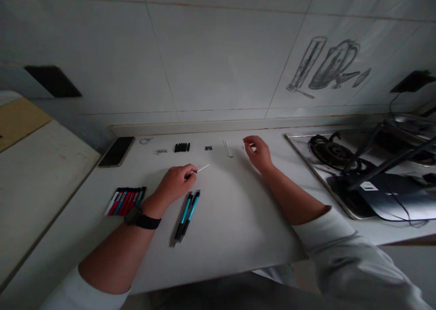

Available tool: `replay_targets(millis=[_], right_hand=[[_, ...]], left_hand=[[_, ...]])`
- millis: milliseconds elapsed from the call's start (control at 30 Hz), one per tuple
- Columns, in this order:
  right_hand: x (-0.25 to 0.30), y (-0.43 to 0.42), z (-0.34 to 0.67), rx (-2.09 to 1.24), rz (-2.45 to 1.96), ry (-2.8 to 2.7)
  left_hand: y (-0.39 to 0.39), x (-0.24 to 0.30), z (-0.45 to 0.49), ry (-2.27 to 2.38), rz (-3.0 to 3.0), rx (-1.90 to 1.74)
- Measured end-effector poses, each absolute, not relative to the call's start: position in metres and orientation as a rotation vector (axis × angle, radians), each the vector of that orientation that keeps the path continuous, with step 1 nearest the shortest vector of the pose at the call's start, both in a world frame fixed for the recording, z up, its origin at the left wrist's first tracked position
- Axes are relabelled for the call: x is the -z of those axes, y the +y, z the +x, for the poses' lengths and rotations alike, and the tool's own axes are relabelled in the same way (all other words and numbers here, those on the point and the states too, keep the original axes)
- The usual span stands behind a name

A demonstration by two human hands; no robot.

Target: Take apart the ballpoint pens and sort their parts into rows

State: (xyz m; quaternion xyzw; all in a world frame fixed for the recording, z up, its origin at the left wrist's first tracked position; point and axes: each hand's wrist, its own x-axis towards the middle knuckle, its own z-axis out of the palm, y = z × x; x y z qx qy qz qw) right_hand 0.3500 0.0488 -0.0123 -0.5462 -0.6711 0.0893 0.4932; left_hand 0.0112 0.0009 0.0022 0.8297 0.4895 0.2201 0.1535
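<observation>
**Pinching dark piece (189,175), L hand (173,182)**

2 blue/blk pens (190,216) on ctr (238,223) nearest. Beyond: piece in L hand's narrow grip, thin rod (203,168) poking out. Farther: R hand (259,153) curled near thin pale strips (229,149); can't tell if holding.

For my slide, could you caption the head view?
Left hand holds thin pale rod near two blue-and-black pens.

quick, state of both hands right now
Left hand: closed, holding a thin pale stick.
Right hand: curled, cannot tell whether it holds anything.
</observation>
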Motion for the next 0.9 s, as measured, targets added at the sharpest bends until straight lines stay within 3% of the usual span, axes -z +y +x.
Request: replay_targets(millis=[133, 233, 633, 900], right_hand=[[0.007, 0.007, 0.286, -0.681, -1.313, -1.919], [0.006, -0.010, 0.258, -0.799, -1.262, -2.036], [0.005, -0.012, 0.254, -0.634, -1.207, -2.193], [0.007, -0.005, 0.257, -0.725, -1.282, -2.017]], left_hand=[[-0.001, -0.003, 0.013, 1.267, 2.398, -0.672], [-0.002, -0.003, 0.014, 1.201, 2.422, -0.688], [-0.002, -0.004, 0.016, 1.171, 2.450, -0.711], [0.002, -0.003, 0.013, 1.298, 2.400, -0.821]])
